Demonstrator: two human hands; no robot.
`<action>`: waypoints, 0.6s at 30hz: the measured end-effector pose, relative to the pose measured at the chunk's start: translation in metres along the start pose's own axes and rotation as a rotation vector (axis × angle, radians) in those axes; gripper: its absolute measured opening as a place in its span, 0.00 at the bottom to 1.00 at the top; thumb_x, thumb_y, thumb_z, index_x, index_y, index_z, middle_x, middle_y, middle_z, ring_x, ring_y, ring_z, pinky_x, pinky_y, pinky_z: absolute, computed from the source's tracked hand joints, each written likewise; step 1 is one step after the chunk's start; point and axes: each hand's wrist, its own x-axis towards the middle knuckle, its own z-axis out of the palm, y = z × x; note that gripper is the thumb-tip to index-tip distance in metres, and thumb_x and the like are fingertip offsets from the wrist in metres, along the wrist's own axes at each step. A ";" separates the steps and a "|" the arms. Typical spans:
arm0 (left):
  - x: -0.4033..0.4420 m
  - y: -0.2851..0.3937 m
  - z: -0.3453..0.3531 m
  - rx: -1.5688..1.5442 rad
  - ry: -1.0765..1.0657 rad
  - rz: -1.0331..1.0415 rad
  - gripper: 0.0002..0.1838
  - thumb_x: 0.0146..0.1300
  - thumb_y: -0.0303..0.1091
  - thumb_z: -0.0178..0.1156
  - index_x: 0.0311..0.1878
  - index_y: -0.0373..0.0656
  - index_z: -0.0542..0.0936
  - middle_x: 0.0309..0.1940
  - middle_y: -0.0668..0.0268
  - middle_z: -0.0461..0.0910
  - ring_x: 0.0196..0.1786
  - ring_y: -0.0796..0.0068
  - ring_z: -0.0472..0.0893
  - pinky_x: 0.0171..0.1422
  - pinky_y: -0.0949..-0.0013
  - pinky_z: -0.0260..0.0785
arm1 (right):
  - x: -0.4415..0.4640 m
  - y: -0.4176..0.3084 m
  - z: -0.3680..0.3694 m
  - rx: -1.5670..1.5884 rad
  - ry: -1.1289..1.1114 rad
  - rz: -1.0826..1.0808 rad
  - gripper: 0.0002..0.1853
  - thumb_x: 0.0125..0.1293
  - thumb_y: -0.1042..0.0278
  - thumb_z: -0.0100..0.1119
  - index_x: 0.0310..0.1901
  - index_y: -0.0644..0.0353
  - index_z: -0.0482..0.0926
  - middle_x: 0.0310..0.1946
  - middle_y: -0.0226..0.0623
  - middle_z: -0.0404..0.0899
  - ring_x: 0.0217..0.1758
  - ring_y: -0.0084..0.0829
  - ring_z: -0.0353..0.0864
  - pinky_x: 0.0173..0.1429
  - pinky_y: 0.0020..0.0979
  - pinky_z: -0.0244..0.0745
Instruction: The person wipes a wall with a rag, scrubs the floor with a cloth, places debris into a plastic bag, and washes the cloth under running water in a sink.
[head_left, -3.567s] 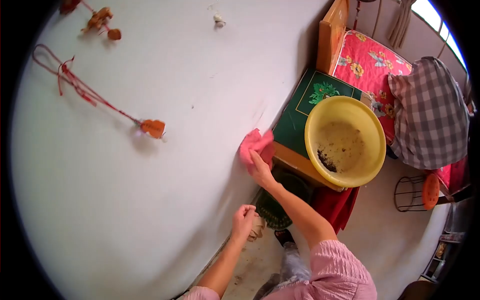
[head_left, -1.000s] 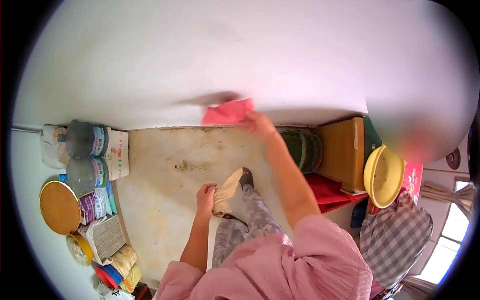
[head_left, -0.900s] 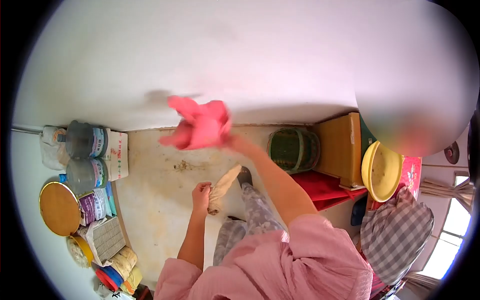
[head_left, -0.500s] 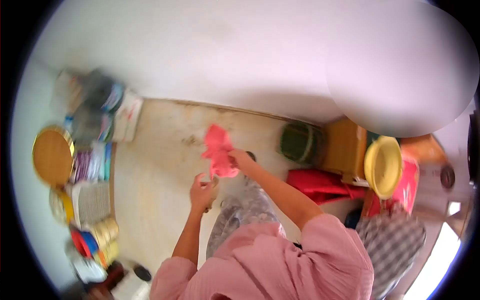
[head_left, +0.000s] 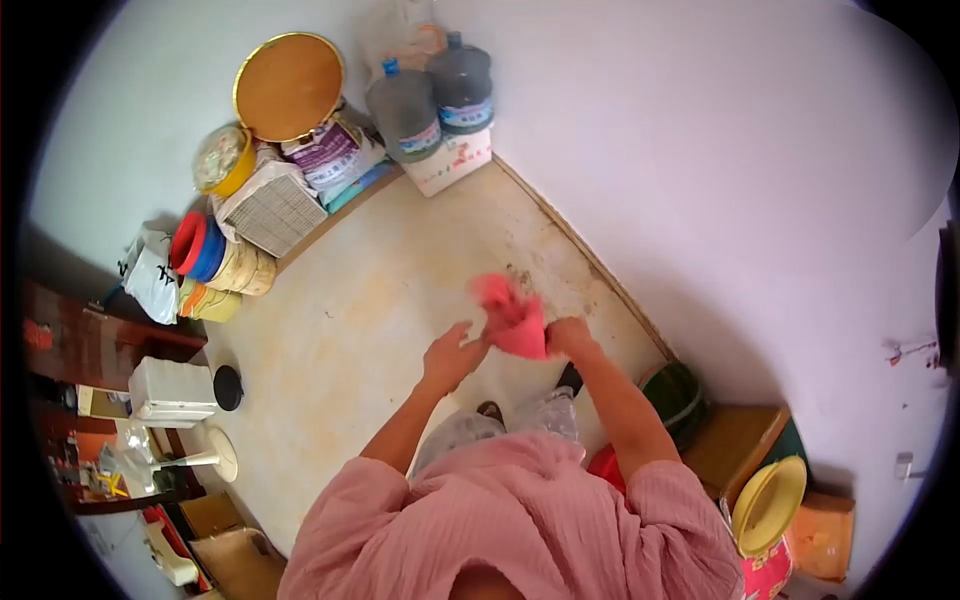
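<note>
A crumpled pinkish-red cloth (head_left: 518, 325) hangs in front of me above the floor, its upper end blurred by motion. My right hand (head_left: 570, 338) is closed on the cloth's right edge. On the other side, my left hand (head_left: 455, 357) has its thumb and fingers apart, with the fingertips at the cloth's left edge. Whether they touch it I cannot tell.
Two large water bottles (head_left: 405, 110) stand on a white carton (head_left: 450, 165) in the corner. Stacked buckets (head_left: 243, 268) line the left wall. A white fan (head_left: 190, 460) stands at left. At right are a green basket (head_left: 672, 400), a wooden cabinet (head_left: 735, 450) and a yellow basin (head_left: 770, 505).
My view has swung to the left, showing more of the left side of the room. The left hand has come up close to the cloth, which the right hand still holds.
</note>
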 end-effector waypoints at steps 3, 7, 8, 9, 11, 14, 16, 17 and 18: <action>-0.010 -0.050 -0.031 -0.086 -0.119 -0.099 0.25 0.59 0.49 0.60 0.56 0.47 0.77 0.30 0.59 0.84 0.28 0.67 0.83 0.35 0.65 0.75 | 0.028 0.021 0.017 -0.547 0.091 -0.080 0.14 0.65 0.68 0.55 0.51 0.63 0.79 0.40 0.30 0.81 0.42 0.26 0.79 0.47 0.32 0.74; -0.010 -0.123 -0.030 -0.112 0.018 -0.076 0.15 0.60 0.44 0.59 0.46 0.46 0.82 0.29 0.60 0.84 0.31 0.63 0.84 0.39 0.61 0.75 | 0.042 0.015 0.071 -0.379 0.167 -0.073 0.15 0.67 0.68 0.55 0.53 0.62 0.78 0.40 0.27 0.79 0.40 0.21 0.77 0.44 0.27 0.74; -0.014 -0.116 -0.037 -0.214 0.012 -0.127 0.18 0.61 0.46 0.59 0.50 0.48 0.80 0.30 0.60 0.84 0.32 0.64 0.84 0.40 0.61 0.75 | 0.051 0.012 0.088 -0.237 0.147 -0.038 0.15 0.67 0.65 0.55 0.52 0.62 0.79 0.40 0.27 0.79 0.41 0.21 0.77 0.45 0.26 0.73; -0.020 -0.096 -0.056 -0.259 -0.038 -0.176 0.24 0.61 0.47 0.61 0.59 0.49 0.75 0.31 0.58 0.85 0.33 0.63 0.84 0.39 0.64 0.76 | 0.057 0.016 0.102 -0.098 0.131 0.012 0.15 0.67 0.62 0.56 0.50 0.62 0.80 0.40 0.28 0.79 0.42 0.21 0.76 0.45 0.26 0.73; -0.019 -0.084 -0.067 -0.299 0.013 -0.184 0.35 0.59 0.50 0.62 0.68 0.54 0.63 0.42 0.57 0.83 0.37 0.61 0.84 0.43 0.61 0.75 | 0.074 0.026 0.122 -0.231 0.022 0.040 0.15 0.68 0.63 0.56 0.50 0.63 0.79 0.43 0.29 0.80 0.42 0.19 0.76 0.45 0.23 0.72; -0.002 -0.088 -0.067 -0.305 0.221 -0.065 0.42 0.54 0.51 0.64 0.70 0.54 0.58 0.50 0.58 0.80 0.37 0.62 0.83 0.42 0.63 0.75 | 0.072 0.009 0.193 -0.165 -0.174 0.137 0.13 0.68 0.64 0.56 0.47 0.62 0.80 0.42 0.28 0.80 0.41 0.19 0.76 0.46 0.23 0.72; 0.002 -0.088 -0.089 -0.388 0.307 -0.077 0.40 0.49 0.50 0.67 0.65 0.51 0.66 0.45 0.59 0.81 0.36 0.63 0.83 0.39 0.65 0.74 | 0.100 0.016 0.211 -0.434 -0.354 0.032 0.14 0.68 0.64 0.57 0.50 0.63 0.79 0.43 0.29 0.80 0.43 0.21 0.77 0.48 0.24 0.73; 0.006 -0.096 -0.099 -0.414 0.348 -0.160 0.37 0.49 0.50 0.67 0.63 0.50 0.69 0.43 0.59 0.81 0.37 0.64 0.82 0.38 0.65 0.74 | 0.115 0.018 0.222 -0.563 -0.442 -0.032 0.15 0.68 0.64 0.58 0.51 0.63 0.78 0.44 0.29 0.80 0.44 0.22 0.77 0.49 0.25 0.73; 0.010 -0.106 -0.111 -0.439 0.383 -0.242 0.34 0.48 0.49 0.68 0.60 0.49 0.72 0.41 0.60 0.82 0.37 0.65 0.82 0.37 0.66 0.74 | 0.129 0.014 0.239 -0.557 -0.482 -0.086 0.13 0.68 0.63 0.58 0.47 0.64 0.79 0.41 0.30 0.80 0.42 0.21 0.77 0.48 0.24 0.73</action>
